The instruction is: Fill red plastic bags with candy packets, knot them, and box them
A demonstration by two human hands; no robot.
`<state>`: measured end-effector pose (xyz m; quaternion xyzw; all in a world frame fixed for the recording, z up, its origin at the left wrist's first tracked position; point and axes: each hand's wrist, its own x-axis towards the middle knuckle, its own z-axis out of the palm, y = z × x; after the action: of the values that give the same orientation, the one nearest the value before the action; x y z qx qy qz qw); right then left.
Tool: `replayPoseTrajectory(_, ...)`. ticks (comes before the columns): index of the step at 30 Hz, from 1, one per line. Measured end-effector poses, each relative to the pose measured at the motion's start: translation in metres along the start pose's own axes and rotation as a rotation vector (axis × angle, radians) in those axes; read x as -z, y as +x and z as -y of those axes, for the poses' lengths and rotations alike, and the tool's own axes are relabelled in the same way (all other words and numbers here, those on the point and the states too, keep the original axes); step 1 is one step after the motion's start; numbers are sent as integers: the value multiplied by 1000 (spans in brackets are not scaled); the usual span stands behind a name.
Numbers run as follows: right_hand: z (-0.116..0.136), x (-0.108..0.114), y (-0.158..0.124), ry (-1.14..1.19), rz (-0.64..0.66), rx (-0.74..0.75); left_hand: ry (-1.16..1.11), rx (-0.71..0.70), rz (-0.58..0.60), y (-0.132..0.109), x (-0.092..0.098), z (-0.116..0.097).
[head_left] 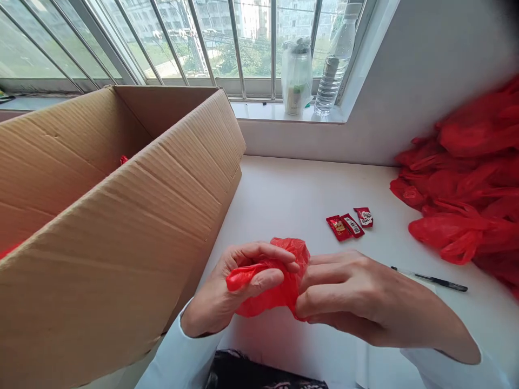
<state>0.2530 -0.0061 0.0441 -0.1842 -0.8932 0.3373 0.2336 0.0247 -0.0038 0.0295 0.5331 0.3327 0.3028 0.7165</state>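
Both of my hands grip a small crumpled red plastic bag [284, 281] just above the white table's near edge. My left hand [231, 292] curls around its left side, thumb and fingers pinching the plastic. My right hand [357, 302] pinches the right side with its fingertips. Three small red packets [349, 222] lie on the table just beyond the bag. What the bag holds is hidden.
A large open cardboard box [121, 216] fills the left side, with something red inside. A heap of red plastic bags [470, 183] lies at the right. A black pen [436, 280] rests near my right wrist. A water bottle [334, 65] and a wrapped jar [295, 75] stand on the windowsill.
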Motion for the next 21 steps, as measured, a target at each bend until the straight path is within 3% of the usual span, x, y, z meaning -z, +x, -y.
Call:
replayPoseTrajectory(2,-5,-1,1,34,31,-28,251,-83,-15,-4,-3,-1)
replayPoseTrajectory(5,-22,-5,11,228,-249,-83,914,-317,-99,-8,-13,-3)
replayPoseTrajectory(7,-34,-10,20,328,-322,-145,1308,-570,-150,-7,-19,-2)
replayPoseTrajectory(9,-42,-16,30,400,-212,-154,1535,-835,-240,-4,-20,2)
replayPoseTrajectory(11,-47,-21,36,401,-62,-122,1581,-991,-386,-2,-18,8)
replayPoseTrajectory(14,-50,-23,38,290,19,-86,1449,-969,-495,-3,-11,19)
replayPoseTrajectory(17,-49,-21,36,58,-121,-91,1417,-890,-498,-7,-6,24)
replayPoseTrajectory(19,-46,-18,34,-179,-225,-97,1526,-875,-493,-10,-4,23)
replayPoseTrajectory(21,-42,-15,32,-388,-246,-62,1635,-893,-467,-11,-1,22)
